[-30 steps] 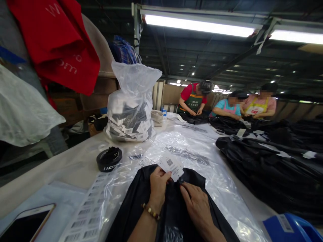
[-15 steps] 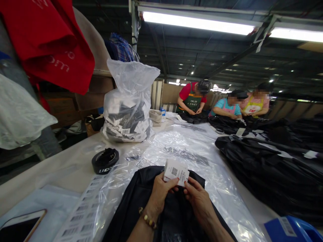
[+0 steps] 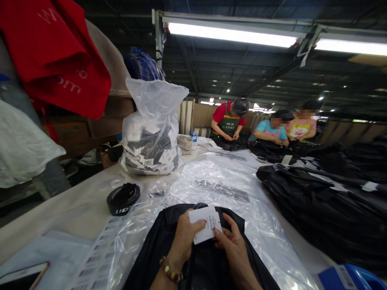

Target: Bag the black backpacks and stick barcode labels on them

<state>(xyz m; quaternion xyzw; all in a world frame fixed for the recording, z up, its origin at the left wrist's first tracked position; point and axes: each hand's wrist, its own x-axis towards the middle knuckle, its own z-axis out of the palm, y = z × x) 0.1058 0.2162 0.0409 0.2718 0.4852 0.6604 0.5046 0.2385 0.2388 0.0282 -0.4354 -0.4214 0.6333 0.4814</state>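
Observation:
White printed hang tags (image 3: 203,225), overlapping one another, are held over a black garment (image 3: 160,245) of smooth, slightly shiny cloth. My left hand (image 3: 184,235), with a beaded bracelet at the wrist, pinches them from the left, thumb on top. From the right, my right hand (image 3: 231,241) grips their lower right edge between thumb and fingers. How many tags there are I cannot tell. The garment lies in front of me on clear plastic bags (image 3: 217,173), its collar end pointing away.
To the left are a roll of black tape (image 3: 122,201), a sheet of barcode stickers (image 3: 98,249), a phone (image 3: 24,278) and a clear bag full of tags (image 3: 151,137). Black garments (image 3: 308,205) are heaped on the right, near a blue container (image 3: 350,278). Several co-workers (image 3: 228,121) stand beyond.
The tags have tilted and come slightly lower and left; their face now shows other print, without the QR code. Both hands still hold them. The view has shifted a little.

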